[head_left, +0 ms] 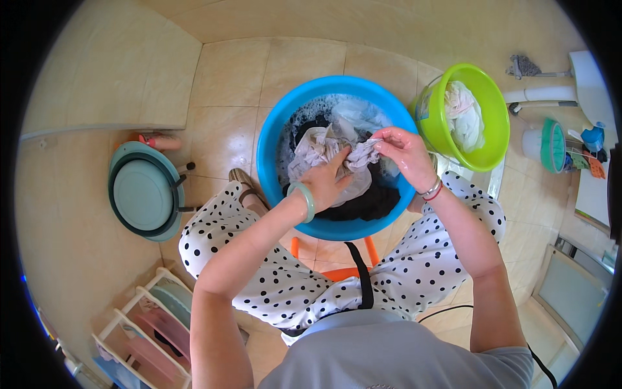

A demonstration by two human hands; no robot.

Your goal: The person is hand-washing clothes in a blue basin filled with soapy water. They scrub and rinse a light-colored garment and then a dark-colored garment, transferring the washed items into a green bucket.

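Note:
A round blue basin (271,120) on the floor holds sudsy water and wet laundry. My left hand (324,181), with a pale green bangle at the wrist, grips a pale lilac wet garment (313,148) over the middle of the basin. Wet and shiny, my right hand (409,155) pinches a bunched end of the same garment near the basin's right side. Dark cloth (369,202) lies under it toward the near rim, and whitish cloth (363,113) floats in suds at the far side. The garment's kind does not show.
A lime green bucket (495,123) with white laundry (463,120) stands right of the basin. At left, folded basins (142,194) lean near the wall, beside a pinkish bottle (161,141). A white rack (123,318) stands lower left. Under me is an orange stool (340,273).

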